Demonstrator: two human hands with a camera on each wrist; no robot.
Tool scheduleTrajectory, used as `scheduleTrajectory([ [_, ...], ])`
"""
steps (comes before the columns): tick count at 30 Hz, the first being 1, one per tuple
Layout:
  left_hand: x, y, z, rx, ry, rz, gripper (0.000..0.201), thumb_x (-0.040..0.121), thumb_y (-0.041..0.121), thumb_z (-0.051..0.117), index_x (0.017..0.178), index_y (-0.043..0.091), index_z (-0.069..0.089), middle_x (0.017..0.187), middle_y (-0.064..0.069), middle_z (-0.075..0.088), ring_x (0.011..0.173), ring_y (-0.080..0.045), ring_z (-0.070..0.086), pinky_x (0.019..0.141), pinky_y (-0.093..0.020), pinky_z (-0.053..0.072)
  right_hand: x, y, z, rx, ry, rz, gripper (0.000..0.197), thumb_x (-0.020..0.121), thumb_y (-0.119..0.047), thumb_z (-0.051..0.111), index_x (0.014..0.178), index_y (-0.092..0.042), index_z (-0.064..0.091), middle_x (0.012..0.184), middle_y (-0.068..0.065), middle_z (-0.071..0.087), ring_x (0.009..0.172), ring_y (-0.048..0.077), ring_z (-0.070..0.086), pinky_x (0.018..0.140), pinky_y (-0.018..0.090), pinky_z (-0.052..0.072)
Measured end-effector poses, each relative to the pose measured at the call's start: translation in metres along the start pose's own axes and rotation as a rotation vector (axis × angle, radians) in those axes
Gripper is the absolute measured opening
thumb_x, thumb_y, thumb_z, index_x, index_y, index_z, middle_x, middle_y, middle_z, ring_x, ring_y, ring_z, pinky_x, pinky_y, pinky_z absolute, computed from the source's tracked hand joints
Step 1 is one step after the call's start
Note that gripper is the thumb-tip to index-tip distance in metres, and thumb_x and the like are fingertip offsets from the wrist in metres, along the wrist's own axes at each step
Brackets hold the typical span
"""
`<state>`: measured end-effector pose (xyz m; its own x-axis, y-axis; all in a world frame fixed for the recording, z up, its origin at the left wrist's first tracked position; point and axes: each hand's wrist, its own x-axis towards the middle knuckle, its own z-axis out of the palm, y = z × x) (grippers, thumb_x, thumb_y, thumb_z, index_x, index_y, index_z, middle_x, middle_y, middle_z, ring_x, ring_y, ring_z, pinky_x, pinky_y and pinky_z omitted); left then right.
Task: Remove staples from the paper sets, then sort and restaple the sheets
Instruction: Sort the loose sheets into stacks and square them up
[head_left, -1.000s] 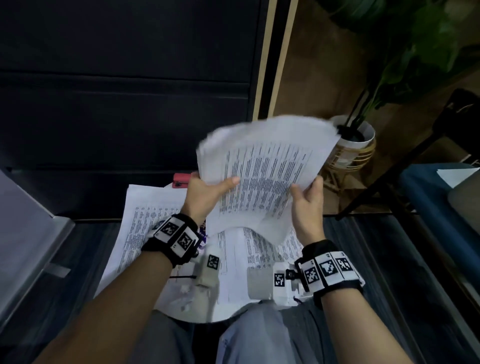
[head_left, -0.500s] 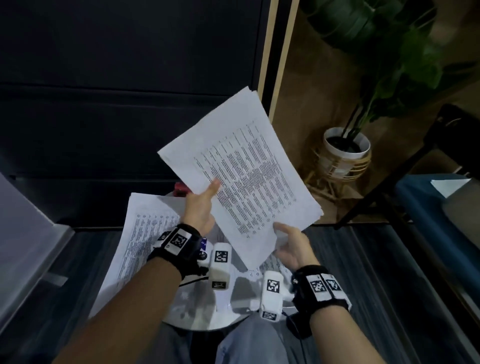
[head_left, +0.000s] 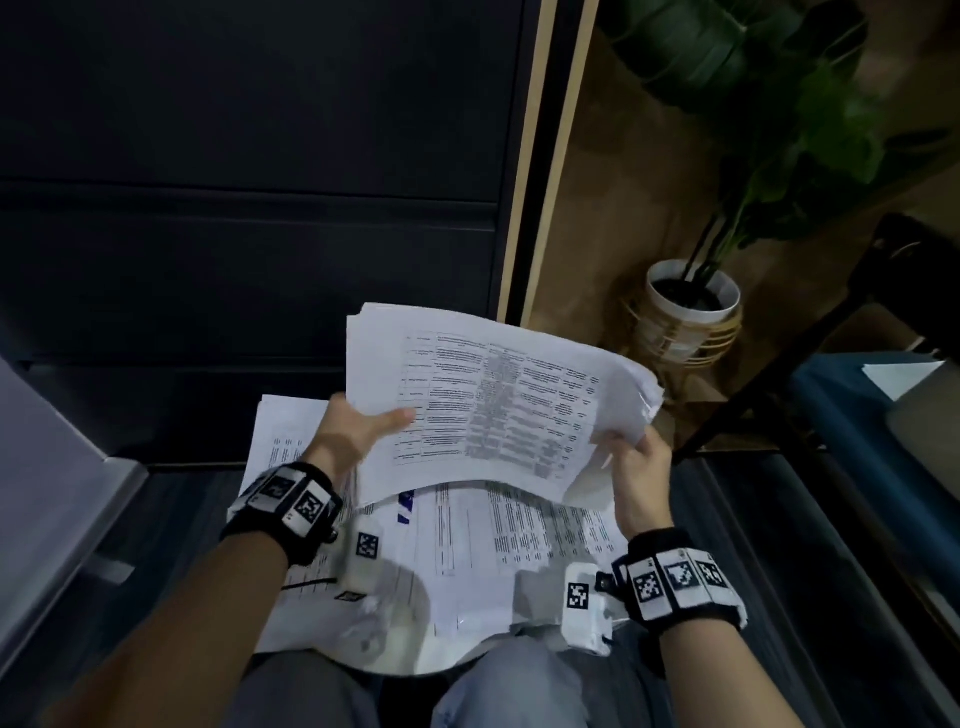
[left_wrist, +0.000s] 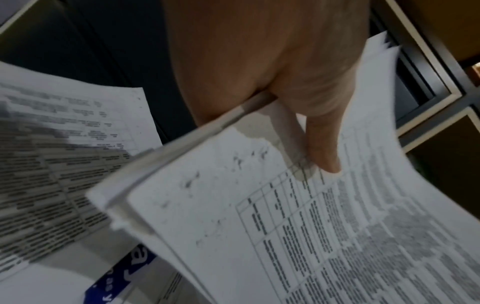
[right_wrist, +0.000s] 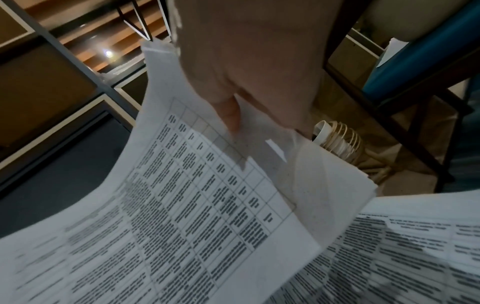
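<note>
Both hands hold one stack (head_left: 493, 410) of printed sheets in the air, above the other papers (head_left: 519, 530) that lie spread on the small table (head_left: 415, 660) in front of the knees. The left hand (head_left: 353, 436) clamps the left edge of the stack, with the thumb pressed on the top page and the fingers hidden under it. The right hand (head_left: 636, 467) pinches the right edge, where the corners of the sheets are fanned and a little bent. In the left wrist view the edges of the sheets do not lie even, so the step in hand seems to be to gather and square the sheets before stapling. To do it well, I think the grip should be loosened a little on both sides, and the stack tapped on its long edge on a firm place, so that the pages slide into line. The bent right corners should be made flat first, otherwise the staple may catch only some pages. I cannot see any stapler in these views, so it must be found first.
</note>
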<state>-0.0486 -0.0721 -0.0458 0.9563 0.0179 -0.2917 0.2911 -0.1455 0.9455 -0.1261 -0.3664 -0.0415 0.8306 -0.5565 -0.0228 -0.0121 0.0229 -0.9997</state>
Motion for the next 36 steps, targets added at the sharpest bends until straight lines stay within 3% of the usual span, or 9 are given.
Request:
scheduleTrajectory([
  [4, 0.011, -0.015, -0.007, -0.085, -0.005, -0.014, 0.112, 0.047, 0.048, 0.093, 0.138, 0.01, 0.04, 0.133, -0.002, 0.056, 0.12, -0.023, 0.055, 0.104, -0.046, 0.042, 0.007, 0.006, -0.008, 0.049, 0.033, 0.012, 0.029, 0.084, 0.014, 0.045, 0.094, -0.007, 0.062, 0.088, 0.006, 0.063, 0.085, 0.02, 0.056, 0.078, 0.033, 0.045],
  [10, -0.028, 0.003, 0.017, -0.165, -0.146, 0.066, 0.028, 0.077, 0.01, 0.076, 0.1, -0.001, 0.065, 0.098, -0.006, 0.074, 0.096, -0.019, 0.07, 0.093, -0.033, 0.049, 0.015, 0.023, -0.011, 0.007, 0.081, 0.076, 0.042, 0.081, 0.017, 0.045, 0.11, -0.011, 0.054, 0.101, 0.009, 0.061, 0.094, 0.021, 0.055, 0.08, 0.031, 0.043],
  [14, -0.024, 0.0, 0.028, -0.156, 0.025, 0.059, 0.028, 0.075, 0.014, 0.079, 0.089, 0.013, 0.055, 0.089, 0.0, 0.065, 0.088, -0.017, 0.063, 0.093, -0.032, 0.046, 0.012, 0.025, -0.007, 0.019, 0.095, 0.056, 0.029, 0.089, 0.011, 0.048, 0.104, -0.012, 0.057, 0.096, 0.007, 0.063, 0.092, 0.022, 0.057, 0.08, 0.031, 0.045],
  [17, -0.023, 0.009, 0.017, -0.249, -0.041, 0.098, 0.044, 0.072, 0.016, 0.08, 0.111, 0.003, 0.064, 0.105, -0.011, 0.072, 0.1, -0.026, 0.068, 0.096, -0.046, 0.05, 0.018, 0.014, -0.011, 0.102, 0.131, -0.008, 0.034, 0.088, 0.01, 0.05, 0.108, -0.016, 0.058, 0.093, 0.0, 0.065, 0.09, 0.018, 0.059, 0.084, 0.031, 0.047],
  [23, -0.024, 0.009, 0.007, -0.187, -0.194, 0.133, 0.052, 0.067, 0.016, 0.082, 0.115, 0.004, 0.065, 0.112, -0.016, 0.069, 0.106, -0.03, 0.066, 0.092, -0.043, 0.051, 0.023, 0.018, -0.014, 0.075, 0.154, 0.024, 0.05, 0.082, 0.02, 0.045, 0.118, -0.015, 0.051, 0.1, 0.003, 0.061, 0.099, 0.023, 0.059, 0.088, 0.031, 0.046],
  [26, -0.014, -0.014, 0.017, -0.103, -0.112, 0.049, 0.081, 0.054, 0.039, 0.092, 0.118, 0.006, 0.056, 0.108, -0.01, 0.07, 0.098, -0.028, 0.067, 0.09, -0.039, 0.05, 0.014, 0.023, -0.005, 0.018, 0.064, 0.069, 0.044, 0.087, 0.017, 0.044, 0.119, -0.013, 0.051, 0.107, 0.006, 0.059, 0.095, 0.016, 0.06, 0.08, 0.017, 0.049],
  [28, -0.008, -0.022, 0.021, -0.065, -0.022, 0.056, 0.09, 0.047, 0.055, 0.09, 0.116, 0.009, 0.055, 0.103, -0.004, 0.071, 0.092, -0.021, 0.068, 0.089, -0.039, 0.052, 0.011, 0.018, -0.003, -0.016, 0.036, 0.026, 0.032, 0.092, 0.009, 0.043, 0.111, -0.014, 0.054, 0.099, 0.005, 0.062, 0.09, 0.017, 0.06, 0.076, 0.023, 0.049],
  [33, -0.025, 0.026, 0.019, -0.282, 0.065, 0.131, 0.045, 0.071, 0.01, 0.082, 0.106, 0.004, 0.054, 0.098, -0.006, 0.068, 0.086, -0.015, 0.068, 0.085, -0.034, 0.055, 0.016, -0.007, -0.015, 0.129, 0.122, -0.128, 0.037, 0.088, 0.015, 0.044, 0.11, -0.013, 0.053, 0.09, -0.005, 0.06, 0.074, -0.001, 0.058, 0.067, 0.01, 0.047],
  [36, -0.03, 0.04, 0.013, -0.27, -0.027, 0.207, 0.042, 0.069, 0.006, 0.079, 0.106, -0.001, 0.061, 0.099, -0.01, 0.069, 0.089, -0.021, 0.067, 0.081, -0.033, 0.054, 0.015, -0.007, -0.018, 0.174, 0.135, -0.109, 0.045, 0.081, 0.018, 0.046, 0.113, -0.013, 0.053, 0.094, 0.0, 0.061, 0.078, 0.004, 0.059, 0.066, 0.012, 0.048],
])
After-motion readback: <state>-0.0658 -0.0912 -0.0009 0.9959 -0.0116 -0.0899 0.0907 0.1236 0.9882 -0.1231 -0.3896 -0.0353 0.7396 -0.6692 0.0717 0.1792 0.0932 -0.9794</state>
